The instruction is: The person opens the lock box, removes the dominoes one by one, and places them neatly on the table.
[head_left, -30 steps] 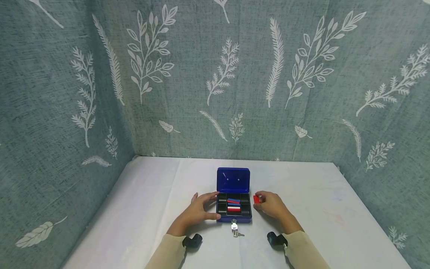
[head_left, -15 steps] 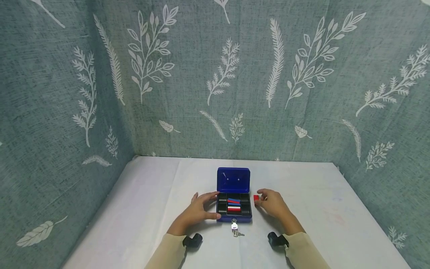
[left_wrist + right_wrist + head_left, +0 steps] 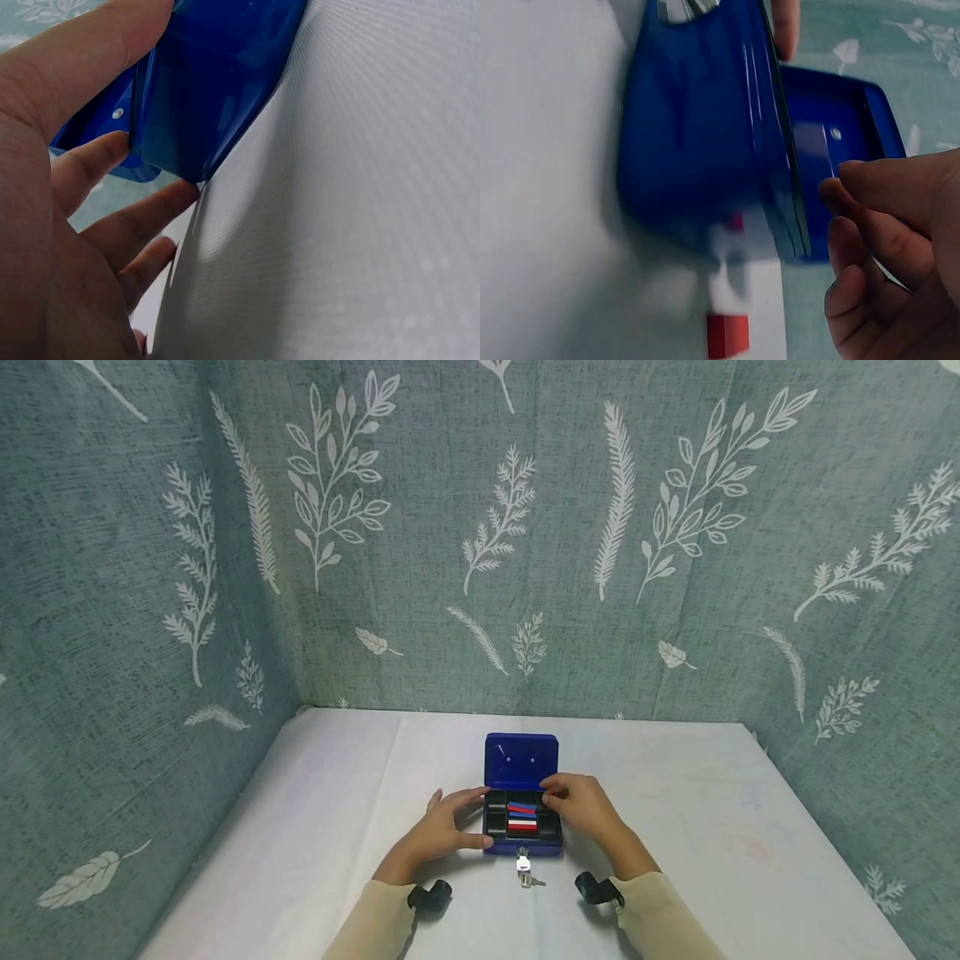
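A small blue cash box stands open on the white table, its lid upright. Its black tray holds blue, white and red bars. My left hand grips the box's left side, thumb at the front and fingers toward the back. My right hand hovers over the tray's right rear corner with its fingers curled near the lid. A small red block shows blurred beside the box wall, apart from those fingers; the head view hides it.
A bunch of keys hangs from the lock at the box's front. The white table is enclosed on the left, back and right by teal cloth walls with a leaf pattern.
My right hand has moved left from the table beside the box to over the tray's right rear. The red block no longer shows in the head view. The left hand has not moved.
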The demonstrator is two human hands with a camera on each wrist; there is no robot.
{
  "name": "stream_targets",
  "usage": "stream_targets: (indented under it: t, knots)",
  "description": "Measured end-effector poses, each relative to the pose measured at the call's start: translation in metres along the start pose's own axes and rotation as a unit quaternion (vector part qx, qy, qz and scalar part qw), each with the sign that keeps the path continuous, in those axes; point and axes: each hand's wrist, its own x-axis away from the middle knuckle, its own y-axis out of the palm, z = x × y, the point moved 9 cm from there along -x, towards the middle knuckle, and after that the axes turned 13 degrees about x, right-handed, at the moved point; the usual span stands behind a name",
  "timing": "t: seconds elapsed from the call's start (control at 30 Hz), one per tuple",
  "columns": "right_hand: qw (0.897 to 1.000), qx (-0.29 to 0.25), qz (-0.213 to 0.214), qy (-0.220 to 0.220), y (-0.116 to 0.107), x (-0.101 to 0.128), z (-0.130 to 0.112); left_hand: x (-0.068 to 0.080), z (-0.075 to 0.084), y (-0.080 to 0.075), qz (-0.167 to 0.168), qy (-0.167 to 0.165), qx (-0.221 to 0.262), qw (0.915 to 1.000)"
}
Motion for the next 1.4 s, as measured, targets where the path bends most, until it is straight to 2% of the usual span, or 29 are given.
stream_targets:
  t: [0.23, 0.37, 0.53, 0.6, 1.13, 1.4]
  knots:
    - [0.998, 0.010, -0.056, -0.010, 0.018, -0.003, -0.017, 0.000, 0.001, 0.000, -0.001, 0.001, -0.001, 1.0000]
    - [0.996, 0.039, -0.067, -0.033, 0.025, -0.004, -0.025, 0.001, 0.001, 0.000, 0.000, 0.005, -0.003, 1.0000]
    - [0.994, 0.052, -0.062, -0.068, 0.026, -0.004, -0.030, 0.001, 0.001, 0.000, -0.001, 0.004, -0.001, 1.0000]
    - [0.995, 0.049, -0.060, -0.070, 0.026, -0.004, -0.030, 0.000, 0.001, 0.000, -0.001, 0.003, 0.000, 1.0000]
    - [0.997, 0.024, -0.039, -0.064, 0.023, -0.004, -0.029, 0.001, -0.001, 0.001, 0.002, -0.009, 0.002, 1.0000]
    - [0.999, 0.016, -0.024, -0.040, 0.019, -0.005, -0.023, 0.000, 0.001, 0.000, 0.001, 0.007, 0.000, 1.0000]
